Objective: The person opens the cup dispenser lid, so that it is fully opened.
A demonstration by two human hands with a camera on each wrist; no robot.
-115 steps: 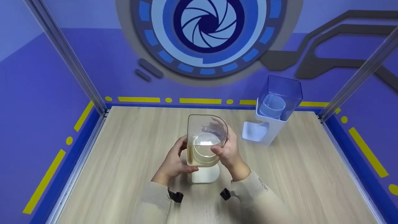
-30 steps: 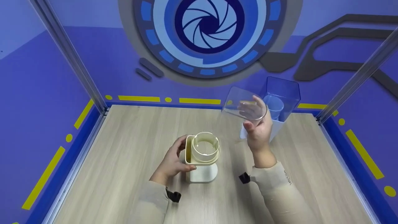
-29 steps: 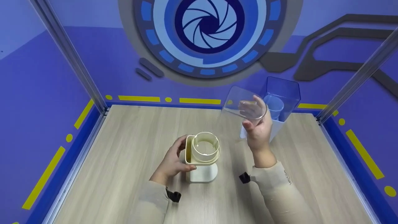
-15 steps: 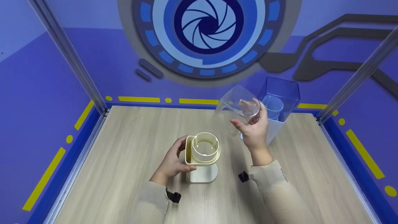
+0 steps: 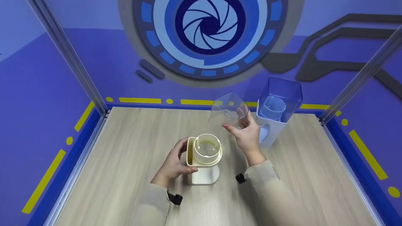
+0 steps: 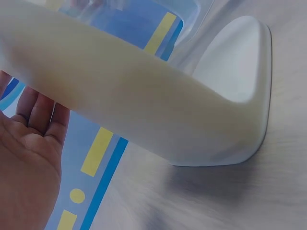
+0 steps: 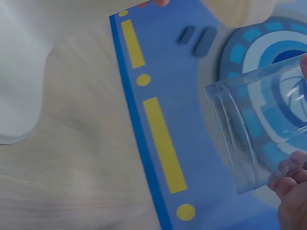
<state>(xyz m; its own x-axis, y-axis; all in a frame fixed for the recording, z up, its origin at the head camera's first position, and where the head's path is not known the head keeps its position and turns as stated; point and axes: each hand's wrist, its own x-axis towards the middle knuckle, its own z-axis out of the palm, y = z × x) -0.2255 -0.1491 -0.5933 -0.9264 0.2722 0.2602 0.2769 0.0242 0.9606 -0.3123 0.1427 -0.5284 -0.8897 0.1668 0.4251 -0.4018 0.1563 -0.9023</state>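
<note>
A cream dispenser with a flat white foot and a round collar on top stands at the middle of the table. Its upper part is gripped by the left hand, thumb in front and fingers around the left side; the left wrist view shows its smooth back and the palm beside it. Up and right of the collar, the right hand holds a clear container, tilted and off the table. In the right wrist view, fingers press the clear container at its edge.
A pale blue dispenser with a dark-blue transparent top stands at the back right, close beside the right hand. Metal posts rise at the table's back corners, with patterned blue walls behind and at both sides of the wooden table.
The right hand has lifted the clear container off the cream dispenser and swung it right; over the last second it has come back left and turned the container. The left hand has stayed on the dispenser.
</note>
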